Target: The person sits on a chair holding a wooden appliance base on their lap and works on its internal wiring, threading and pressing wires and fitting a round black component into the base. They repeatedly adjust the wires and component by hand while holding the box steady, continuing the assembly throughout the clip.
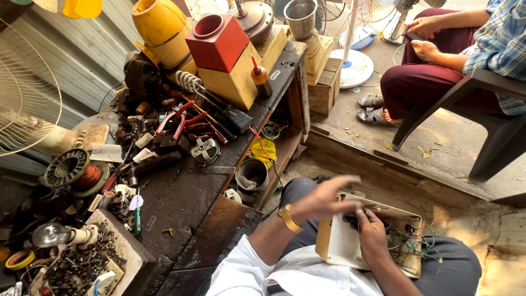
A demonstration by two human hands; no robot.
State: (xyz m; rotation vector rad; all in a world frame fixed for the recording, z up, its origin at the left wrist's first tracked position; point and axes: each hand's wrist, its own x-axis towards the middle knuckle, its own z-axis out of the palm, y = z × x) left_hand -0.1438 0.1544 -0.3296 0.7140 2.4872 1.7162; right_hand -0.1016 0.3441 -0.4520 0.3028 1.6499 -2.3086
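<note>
Scene: A person sits beside a cluttered workshop counter (181,192), an opened cream-coloured electrical box (345,241) resting across the lap.
Box: It lies tilted on the thighs, open side up, with a tangle of thin wires (408,241) showing at its right end.
Right hand: The right hand (370,230) is down inside the box, fingers curled narrow around something small (what exactly is hidden by the knuckles).
Left hand: The left hand (326,200), a gold watch (289,218) at the wrist, hovers just above the box edge, fingers loosely spread and holding nothing; it is blurred.
Counter: Pliers with red handles (181,121), a copper wire spool (76,172), a bare bulb (49,234) and a tray of screws (87,263) crowd the surface.
Beyond: Another person sits in a plastic chair (471,109) on the raised floor, well apart.
Risk, box: Only the lap steadies it, so a hard pull by the right hand could likely tip it off the knees.
Risk, wires: The loose strands could snag on the fingers and tear from their joints.
Risk, small parts: Anything dropped would probably vanish on the dirt floor (493,230).
</note>
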